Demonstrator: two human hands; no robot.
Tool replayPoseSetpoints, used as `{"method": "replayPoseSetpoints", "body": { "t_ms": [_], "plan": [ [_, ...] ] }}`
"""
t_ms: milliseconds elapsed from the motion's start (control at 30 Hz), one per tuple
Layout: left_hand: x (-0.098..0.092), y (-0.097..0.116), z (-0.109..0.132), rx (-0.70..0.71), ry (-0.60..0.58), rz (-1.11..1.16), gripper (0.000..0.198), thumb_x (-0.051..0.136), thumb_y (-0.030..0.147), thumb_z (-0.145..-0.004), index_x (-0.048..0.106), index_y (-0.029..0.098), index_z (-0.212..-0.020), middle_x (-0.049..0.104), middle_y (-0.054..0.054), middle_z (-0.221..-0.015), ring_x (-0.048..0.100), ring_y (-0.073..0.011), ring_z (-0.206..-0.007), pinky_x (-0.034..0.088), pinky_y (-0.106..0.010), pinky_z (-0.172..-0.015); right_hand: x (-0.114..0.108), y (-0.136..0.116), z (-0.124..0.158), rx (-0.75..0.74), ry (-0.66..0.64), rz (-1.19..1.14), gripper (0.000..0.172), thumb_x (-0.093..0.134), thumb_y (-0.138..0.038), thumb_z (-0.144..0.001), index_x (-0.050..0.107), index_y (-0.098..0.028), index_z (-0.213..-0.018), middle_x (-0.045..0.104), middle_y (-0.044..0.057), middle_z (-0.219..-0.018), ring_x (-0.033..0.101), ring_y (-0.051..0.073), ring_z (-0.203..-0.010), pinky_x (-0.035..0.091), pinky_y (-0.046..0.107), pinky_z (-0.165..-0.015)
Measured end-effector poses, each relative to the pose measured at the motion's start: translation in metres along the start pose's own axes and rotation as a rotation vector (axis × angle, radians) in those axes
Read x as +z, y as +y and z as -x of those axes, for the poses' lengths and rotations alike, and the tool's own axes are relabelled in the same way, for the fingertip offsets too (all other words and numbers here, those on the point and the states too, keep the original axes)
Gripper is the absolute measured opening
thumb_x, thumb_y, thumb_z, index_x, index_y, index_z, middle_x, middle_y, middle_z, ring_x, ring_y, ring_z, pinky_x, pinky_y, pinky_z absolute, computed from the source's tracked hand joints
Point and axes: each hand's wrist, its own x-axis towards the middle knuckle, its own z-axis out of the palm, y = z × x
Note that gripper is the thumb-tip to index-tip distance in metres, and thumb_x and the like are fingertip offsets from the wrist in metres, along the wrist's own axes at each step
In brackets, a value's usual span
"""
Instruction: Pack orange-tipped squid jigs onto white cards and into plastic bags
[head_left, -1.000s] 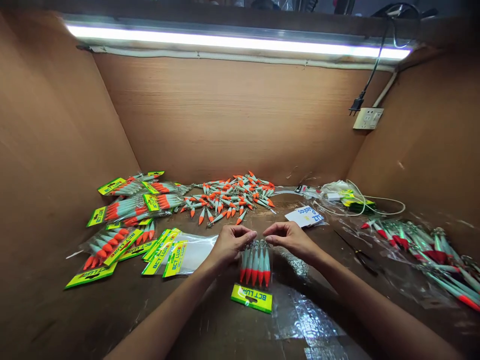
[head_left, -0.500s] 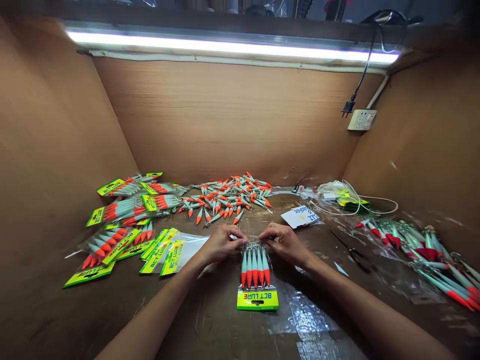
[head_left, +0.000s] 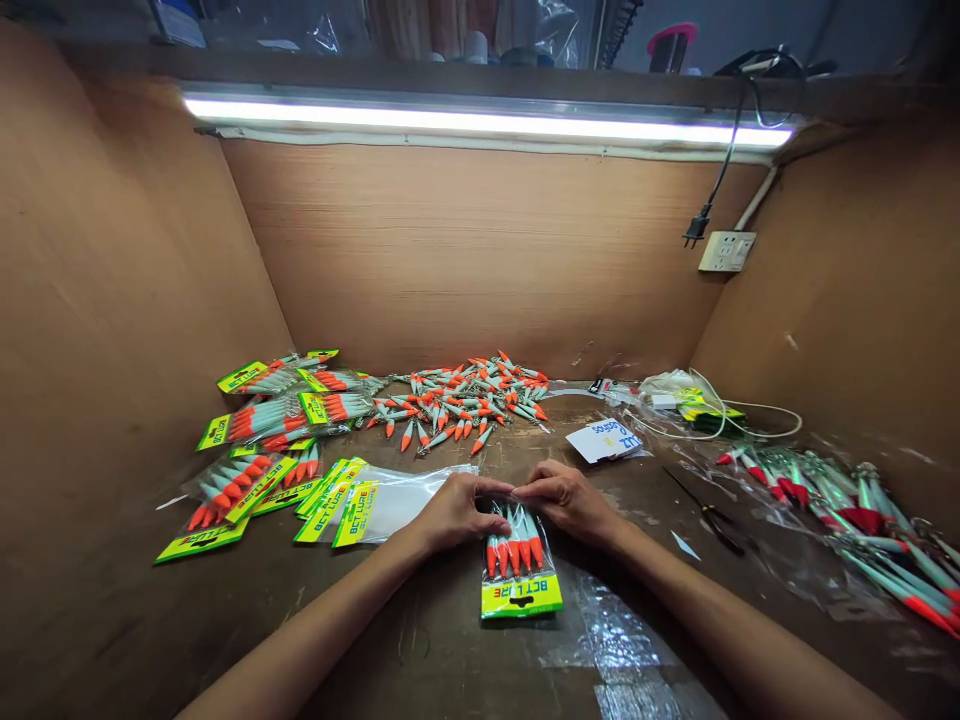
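Observation:
A clear plastic packet of fishing lures lies in front of me, its yellow-green printed header toward me. Inside, several pale lures with orange ends sit side by side. At the packet's far edge my left hand is closed, thumb over the plastic and index finger stretched along the edge. My right hand pinches the same edge at the right, its fingertips meeting the left index finger. Both hands hide the upper ends of the lures. Left of them lie flat packets with yellow headers.
Filled lure packets are piled at the left. Loose lures heap at the back. To the right are a handwritten card, pliers, a white cord and red-tipped lures. A plug hangs above.
My fingers have come together at the packet's far edge, and the left thumb has moved down onto the plastic. The whole view has shifted slightly.

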Motion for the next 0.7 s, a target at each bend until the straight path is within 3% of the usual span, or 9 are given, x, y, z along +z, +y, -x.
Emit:
{"method": "replayPoseSetpoints", "body": {
  "t_ms": [100,200,333,433,600,700],
  "plan": [
    [0.002,0.001,0.009,0.078,0.039,-0.186,0.044,0.076,0.043,-0.080,0.070,0.029,-0.121,0.076,-0.005,-0.113,0.069,-0.0258,-0.103,0.047,-0.037,-0.097,-0.007,-0.003,0.000,-0.092,-0.093,0.084,0.024,0.059,-0.028,-0.096,0.074,-0.033,-0.114,0.070,0.005,-0.110,0.063,0.019,-0.097,0.048,0.030,-0.084],
    [0.003,0.002,0.019,0.164,-0.032,-0.435,0.041,0.060,0.043,-0.094,0.058,0.035,-0.135,0.063,-0.003,-0.137,0.056,-0.0263,-0.129,0.028,-0.046,-0.116,-0.016,-0.008,0.007,-0.180,-0.193,0.247,0.033,0.053,-0.022,-0.097,0.069,-0.034,-0.124,0.064,0.004,-0.133,0.061,0.022,-0.107,0.048,0.036,-0.091],
    [-0.001,0.006,0.037,0.199,-0.188,-0.651,0.069,0.047,0.055,-0.097,0.020,0.033,-0.156,0.027,-0.006,-0.161,0.023,-0.0294,-0.150,0.007,-0.054,-0.121,-0.027,-0.018,0.033,-0.303,-0.311,0.453,0.057,0.052,-0.016,-0.093,0.043,-0.026,-0.149,0.049,0.007,-0.151,0.053,0.026,-0.124,0.044,0.045,-0.102],
    [-0.006,0.010,0.045,0.198,-0.266,-0.680,0.087,0.044,0.068,-0.092,0.003,0.030,-0.158,0.011,-0.008,-0.165,0.009,-0.0331,-0.152,0.000,-0.058,-0.120,-0.031,-0.024,0.048,-0.355,-0.309,0.498,0.053,0.048,-0.018,-0.098,0.042,-0.026,-0.149,0.049,0.006,-0.150,0.051,0.025,-0.128,0.042,0.044,-0.105],
    [-0.018,0.019,0.028,0.124,-0.351,-0.534,0.080,0.040,0.066,-0.095,0.004,0.032,-0.158,0.015,-0.008,-0.164,0.009,-0.0331,-0.152,0.000,-0.059,-0.120,-0.018,-0.032,0.036,-0.382,-0.198,0.476,0.048,0.046,-0.017,-0.099,0.046,-0.022,-0.147,0.055,0.010,-0.145,0.053,0.026,-0.127,0.043,0.045,-0.105],
    [-0.024,0.024,0.011,0.101,-0.373,-0.433,0.066,0.038,0.062,-0.098,0.025,0.033,-0.155,0.030,-0.006,-0.160,0.015,-0.0317,-0.151,0.003,-0.057,-0.120,-0.004,-0.034,0.018,-0.435,-0.196,0.412,0.042,0.044,-0.018,-0.100,0.052,-0.025,-0.141,0.065,0.008,-0.133,0.059,0.024,-0.117,0.046,0.042,-0.099]
  ]
}}
